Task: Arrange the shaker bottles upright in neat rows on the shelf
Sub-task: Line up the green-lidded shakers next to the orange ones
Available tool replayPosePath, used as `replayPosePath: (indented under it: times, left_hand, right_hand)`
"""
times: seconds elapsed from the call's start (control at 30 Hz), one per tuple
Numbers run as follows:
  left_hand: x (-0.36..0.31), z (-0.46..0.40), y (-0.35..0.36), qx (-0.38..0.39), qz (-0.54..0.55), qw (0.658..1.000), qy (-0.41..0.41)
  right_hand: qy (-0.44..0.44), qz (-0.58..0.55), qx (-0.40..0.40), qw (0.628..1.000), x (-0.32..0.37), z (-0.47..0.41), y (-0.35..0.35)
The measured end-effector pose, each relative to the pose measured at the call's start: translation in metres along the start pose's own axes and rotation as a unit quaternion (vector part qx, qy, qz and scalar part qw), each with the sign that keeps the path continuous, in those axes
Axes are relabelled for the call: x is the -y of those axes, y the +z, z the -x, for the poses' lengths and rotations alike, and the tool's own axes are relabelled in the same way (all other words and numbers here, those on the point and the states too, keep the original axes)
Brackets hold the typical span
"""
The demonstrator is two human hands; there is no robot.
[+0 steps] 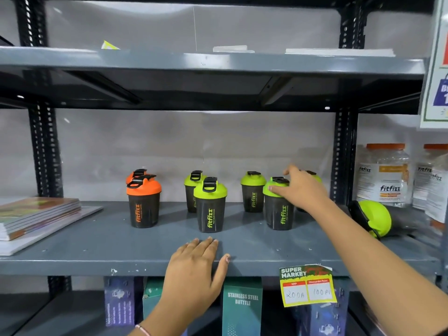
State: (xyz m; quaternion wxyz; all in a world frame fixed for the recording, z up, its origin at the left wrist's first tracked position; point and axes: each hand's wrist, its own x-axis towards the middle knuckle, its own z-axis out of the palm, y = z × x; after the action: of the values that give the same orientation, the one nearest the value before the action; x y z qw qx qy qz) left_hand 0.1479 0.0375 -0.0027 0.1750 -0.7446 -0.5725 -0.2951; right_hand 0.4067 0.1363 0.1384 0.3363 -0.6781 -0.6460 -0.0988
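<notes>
Dark shaker bottles stand upright in pairs on the grey shelf. Two orange-lidded ones are at the left, front and back. Two green-lidded ones are in the middle, front and back. Further right stand a back green one and a front green one. My right hand reaches over that front bottle, thumb on its lid, fingers spread, mostly hiding another bottle behind. One green-lidded bottle lies on its side at the right. My left hand rests flat on the shelf's front edge.
A stack of books lies at the shelf's left end. Clear fitfizz jars stand beyond the black upright post on the right. A yellow price tag hangs from the shelf edge. Boxes fill the shelf below.
</notes>
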Motion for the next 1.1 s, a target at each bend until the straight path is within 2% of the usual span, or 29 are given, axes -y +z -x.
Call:
replayPosePath:
  times: [0.3, 0.67, 1.1]
  left_hand:
    - [0.001, 0.0, 0.002, -0.005, 0.005, 1.0, 0.004]
    - [0.001, 0.0, 0.001, 0.002, 0.005, 1.0, 0.007]
    - [-0.003, 0.0, -0.005, 0.008, 0.002, 1.0, -0.008]
  right_hand:
    - [-0.013, -0.135, 0.077, 0.988, -0.016, -0.015, 0.004]
    - [-0.019, -0.152, 0.118, 0.981, -0.018, -0.019, 0.0]
    - [-0.011, -0.133, 0.061, 0.989, -0.023, -0.011, 0.005]
